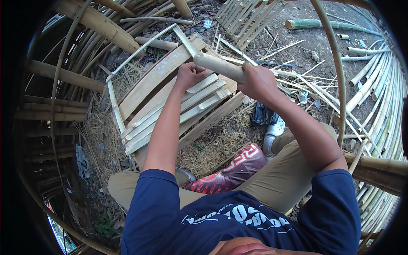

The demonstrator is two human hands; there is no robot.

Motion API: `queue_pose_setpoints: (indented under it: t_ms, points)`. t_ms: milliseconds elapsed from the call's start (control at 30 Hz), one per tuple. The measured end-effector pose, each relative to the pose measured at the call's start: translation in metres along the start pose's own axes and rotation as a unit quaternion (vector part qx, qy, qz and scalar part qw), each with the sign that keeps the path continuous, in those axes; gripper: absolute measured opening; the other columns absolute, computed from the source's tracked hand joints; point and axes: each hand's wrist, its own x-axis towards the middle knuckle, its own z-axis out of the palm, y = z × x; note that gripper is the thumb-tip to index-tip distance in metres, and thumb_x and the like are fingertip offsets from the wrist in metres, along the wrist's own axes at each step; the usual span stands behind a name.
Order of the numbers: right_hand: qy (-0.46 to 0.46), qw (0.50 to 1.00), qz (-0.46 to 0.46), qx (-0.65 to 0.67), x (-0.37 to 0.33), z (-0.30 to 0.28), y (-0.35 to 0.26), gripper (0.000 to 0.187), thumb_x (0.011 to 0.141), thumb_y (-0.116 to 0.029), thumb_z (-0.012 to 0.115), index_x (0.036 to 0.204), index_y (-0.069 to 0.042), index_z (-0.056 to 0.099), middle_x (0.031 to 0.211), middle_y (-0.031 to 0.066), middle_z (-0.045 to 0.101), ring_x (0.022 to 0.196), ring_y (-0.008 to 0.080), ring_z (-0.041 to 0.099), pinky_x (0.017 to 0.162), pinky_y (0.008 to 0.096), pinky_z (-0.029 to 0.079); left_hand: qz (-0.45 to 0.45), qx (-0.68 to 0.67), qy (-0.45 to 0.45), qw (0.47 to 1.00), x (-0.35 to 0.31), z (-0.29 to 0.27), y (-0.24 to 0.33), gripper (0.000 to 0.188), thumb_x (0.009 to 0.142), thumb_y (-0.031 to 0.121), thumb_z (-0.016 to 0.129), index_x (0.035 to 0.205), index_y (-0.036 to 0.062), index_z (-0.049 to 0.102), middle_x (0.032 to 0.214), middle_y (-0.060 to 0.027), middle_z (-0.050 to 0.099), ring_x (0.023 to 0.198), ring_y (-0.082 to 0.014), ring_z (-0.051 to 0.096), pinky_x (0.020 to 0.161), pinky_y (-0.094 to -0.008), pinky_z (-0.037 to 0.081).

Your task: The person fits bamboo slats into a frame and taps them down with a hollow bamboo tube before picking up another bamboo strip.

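Observation:
My right hand [259,83] is closed around one end of a thick, pale wooden club [219,67], held level above the work. Its free end hangs close to my left hand [191,76], whose fingers are pinched together at the upper ends of several pale bamboo slats [187,104]. What those fingers hold is too small to make out. The slats lie side by side over wooden boards [155,78] between my legs. A thin bamboo-strip frame [140,50] extends beyond the boards to the far left, and the club hides part of its near corner.
A slatted bamboo panel [248,21] lies at the back. Split strips [293,78] litter the ground at right, near stacked bamboo poles [374,91]. A curved pole [335,55] rises on my right. A red printed sack [231,172] lies between my legs.

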Motion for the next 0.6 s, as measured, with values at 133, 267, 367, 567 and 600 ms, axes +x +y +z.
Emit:
queue_pose_setpoints:
  t_ms: [133, 267, 367, 567, 600]
  points:
    - [-0.047, 0.997, -0.037, -0.048, 0.007, -0.008, 0.001, 0.037, 0.077, -0.027, 0.075, 0.103, -0.002, 0.065, 0.085, 0.0195, 0.073, 0.084, 0.0404, 0.072, 0.077, 0.0495, 0.057, -0.001, 0.011, 0.009, 1.0, 0.001, -0.004, -0.009, 0.018, 0.078, 0.021, 0.091, 0.084, 0.007, 0.08, 0.071, 0.0018, 0.068, 0.066, -0.0053, 0.057, 0.065, -0.0248, 0.049]
    - [0.022, 1.0, -0.003, 0.009, -0.001, -0.007, -0.004, 0.035, 0.076, -0.025, 0.075, 0.101, -0.003, 0.065, 0.085, 0.0194, 0.073, 0.083, 0.0398, 0.072, 0.075, 0.0492, 0.057, 0.055, 0.0, 0.018, 0.998, 0.005, -0.002, -0.014, 0.018, 0.076, 0.019, 0.092, 0.083, 0.0064, 0.08, 0.08, -0.0018, 0.072, 0.077, -0.0106, 0.066, 0.076, -0.0276, 0.054]
    - [-0.006, 0.998, -0.046, -0.045, 0.003, -0.008, 0.004, 0.034, 0.076, -0.025, 0.075, 0.1, -0.003, 0.065, 0.085, 0.0201, 0.072, 0.083, 0.0403, 0.072, 0.075, 0.0503, 0.056, 0.202, 0.017, 0.066, 0.977, 0.006, 0.002, -0.022, 0.016, 0.078, 0.015, 0.09, 0.087, 0.0073, 0.079, 0.091, -0.0033, 0.074, 0.087, -0.0103, 0.067, 0.089, -0.0304, 0.053]
    - [0.0, 0.999, -0.042, -0.03, 0.003, -0.006, 0.003, 0.037, 0.077, -0.026, 0.075, 0.104, -0.004, 0.063, 0.086, 0.0212, 0.072, 0.083, 0.0409, 0.072, 0.076, 0.0516, 0.056, 0.144, -0.004, 0.044, 0.989, 0.012, -0.001, -0.043, 0.018, 0.08, 0.015, 0.09, 0.083, 0.005, 0.076, 0.101, -0.0055, 0.076, 0.097, -0.0126, 0.069, 0.092, -0.0299, 0.054]
    - [0.011, 1.0, -0.026, -0.009, 0.003, -0.003, -0.001, 0.037, 0.077, -0.025, 0.075, 0.104, -0.004, 0.063, 0.085, 0.0208, 0.072, 0.083, 0.0403, 0.072, 0.076, 0.0513, 0.056, 0.107, -0.017, 0.03, 0.994, 0.014, -0.002, -0.043, 0.018, 0.08, 0.016, 0.09, 0.083, 0.0046, 0.076, 0.101, -0.0057, 0.076, 0.098, -0.0131, 0.07, 0.092, -0.0297, 0.054]
